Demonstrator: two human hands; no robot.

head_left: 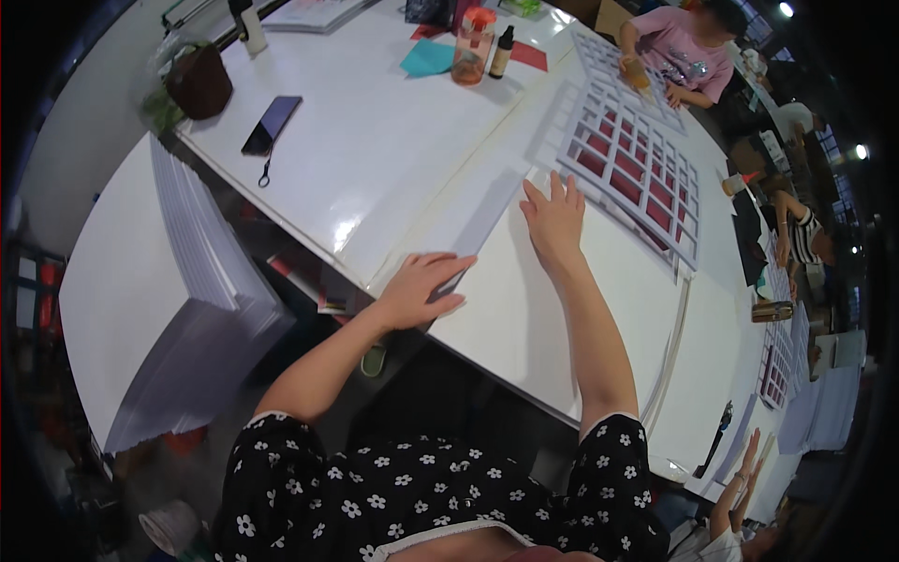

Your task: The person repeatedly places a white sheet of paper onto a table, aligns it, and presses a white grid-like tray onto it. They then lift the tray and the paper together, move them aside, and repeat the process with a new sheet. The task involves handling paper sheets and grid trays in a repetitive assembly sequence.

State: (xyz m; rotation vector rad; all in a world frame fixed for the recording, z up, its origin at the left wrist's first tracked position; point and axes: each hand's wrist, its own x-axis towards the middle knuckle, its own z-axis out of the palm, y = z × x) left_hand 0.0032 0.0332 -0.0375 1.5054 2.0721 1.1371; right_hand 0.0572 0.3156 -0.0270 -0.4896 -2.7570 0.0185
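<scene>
A large white sheet of board (506,290) lies on the table in front of me, and its left edge looks raised, with a grey shadow beside it. My left hand (423,290) is at the near end of that edge, fingers over it and thumb apart below, closing on the board. A dark grey sliver shows between thumb and fingers; whether it is the board's side or a separate piece is unclear. At the far end of the same edge, my right hand (554,220) lies with fingers stretched out on the board, fingertips beside a small white strip.
White grid frames (646,178) with dark red pieces beneath lie at the far right. A tall stack of white sheets (131,281) stands at my left. A phone (272,125), a pink bottle (472,51) and a dropper bottle (502,53) stand farther back. Other people work along the right side.
</scene>
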